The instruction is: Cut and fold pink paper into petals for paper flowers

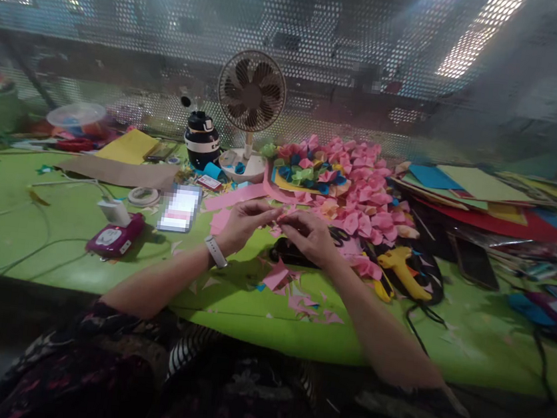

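On a lime-green worktable (76, 260), strewn with craft supplies, two bare hands met above the near-centre. The left hand (242, 224), a pale watch (216, 251) strapped at its wrist, and the right hand (308, 234) both pinched a small piece of pink paper (280, 217) between their fingertips, held just above the tabletop; the fold of the piece was too small to make out.

Directly below and before the hands: pink paper scraps (299, 292) scattered loose on the table, and a dark object under the right hand, partly hidden, which could not be identified.

Behind the hands: a long pink paper strip (240, 196) lying flat; a heap of folded pink paper flowers (366, 185), with a cluster of blue, green and yellow ones (303, 170) at its left edge.

To the right: a yellow glue gun (405, 267) with black cord, lying beside the heap; a dark phone (474, 263); stacked coloured paper sheets (481, 192) in red, blue, green and yellow.

To the left: a blurred rectangular item (179, 208); a magenta device (115, 237) with a white charger (113, 210) and cable; a roll of tape (143, 196); brown cardboard (122, 171) and a yellow sheet (127, 146).

At the back: a small desk fan (251, 98) on a white base, a black-and-white flask (200, 141) just beside it, and a perforated metal screen (376, 59) behind the table.
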A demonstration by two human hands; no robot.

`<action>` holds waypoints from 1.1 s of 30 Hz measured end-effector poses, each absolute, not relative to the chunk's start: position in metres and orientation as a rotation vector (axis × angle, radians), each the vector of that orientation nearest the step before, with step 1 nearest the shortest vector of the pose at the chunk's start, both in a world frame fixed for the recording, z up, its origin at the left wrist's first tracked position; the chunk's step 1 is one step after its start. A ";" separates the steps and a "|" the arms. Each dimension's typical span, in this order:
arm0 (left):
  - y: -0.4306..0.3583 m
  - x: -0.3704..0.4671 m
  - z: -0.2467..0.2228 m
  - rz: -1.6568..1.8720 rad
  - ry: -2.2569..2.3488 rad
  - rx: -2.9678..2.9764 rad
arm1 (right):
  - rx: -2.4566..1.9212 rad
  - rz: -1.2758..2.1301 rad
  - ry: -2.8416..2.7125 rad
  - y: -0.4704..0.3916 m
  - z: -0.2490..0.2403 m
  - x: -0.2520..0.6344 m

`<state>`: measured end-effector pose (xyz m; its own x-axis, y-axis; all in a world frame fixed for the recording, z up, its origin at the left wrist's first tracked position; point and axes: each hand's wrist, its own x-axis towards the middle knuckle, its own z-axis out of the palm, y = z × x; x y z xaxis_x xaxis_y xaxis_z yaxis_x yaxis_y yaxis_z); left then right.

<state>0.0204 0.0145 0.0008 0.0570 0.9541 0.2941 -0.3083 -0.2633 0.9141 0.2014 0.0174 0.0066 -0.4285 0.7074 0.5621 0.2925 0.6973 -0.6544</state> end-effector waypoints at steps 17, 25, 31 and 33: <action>0.017 0.018 -0.001 1.463 0.739 1.233 | -0.730 0.699 -1.950 0.019 -0.003 0.197; 0.014 0.021 0.003 1.526 0.758 1.269 | -0.800 0.563 -1.870 0.020 -0.007 0.196; 0.017 0.019 -0.002 1.474 0.765 1.284 | -0.719 0.779 -1.880 0.023 -0.004 0.199; 0.017 0.019 -0.002 1.468 0.773 1.274 | -0.725 0.752 -1.906 0.022 -0.004 0.199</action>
<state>0.0186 0.0173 -0.0023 0.0577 0.9459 0.3193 -0.2714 -0.2929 0.9168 0.1992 0.0224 -0.0035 -0.3924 0.7434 0.5417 0.1734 0.6381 -0.7501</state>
